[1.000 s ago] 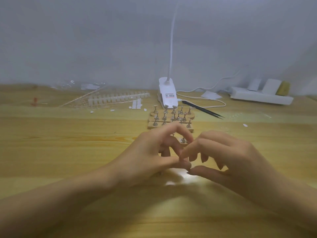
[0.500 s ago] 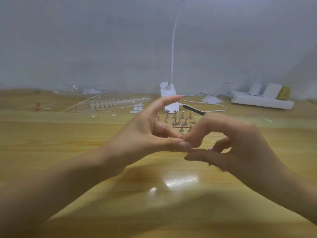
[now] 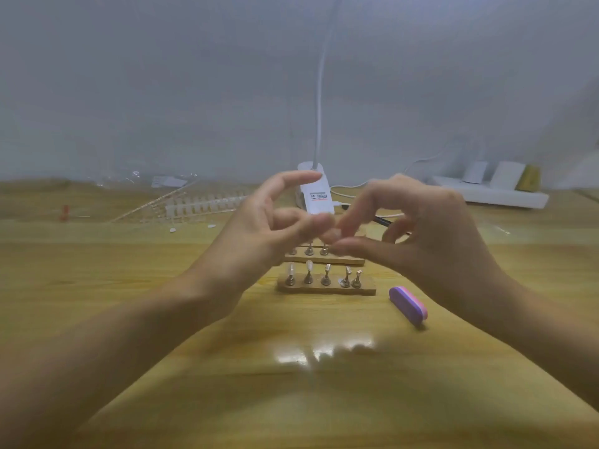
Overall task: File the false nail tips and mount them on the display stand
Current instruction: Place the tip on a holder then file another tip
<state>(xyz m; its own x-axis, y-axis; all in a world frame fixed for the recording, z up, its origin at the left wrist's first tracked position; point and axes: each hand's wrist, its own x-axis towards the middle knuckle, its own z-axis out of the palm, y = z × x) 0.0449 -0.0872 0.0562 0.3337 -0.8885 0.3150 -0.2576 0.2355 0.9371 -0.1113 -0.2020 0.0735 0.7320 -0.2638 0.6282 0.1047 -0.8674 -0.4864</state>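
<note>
The nail file lies idle on the bench, near right. Just left of it, the display stand shows 5 pegs on its near strip; the 2 leftmost carry nail tips. Above the stand, the left hand and right hand meet fingertip to fingertip, blurred, so whether either pinches a tip cannot be told. Anything that small could slip and drop among the pegs, or a careless reach could knock the mounted ones. Far left, a clear rack seems to hold rows of more tips.
</note>
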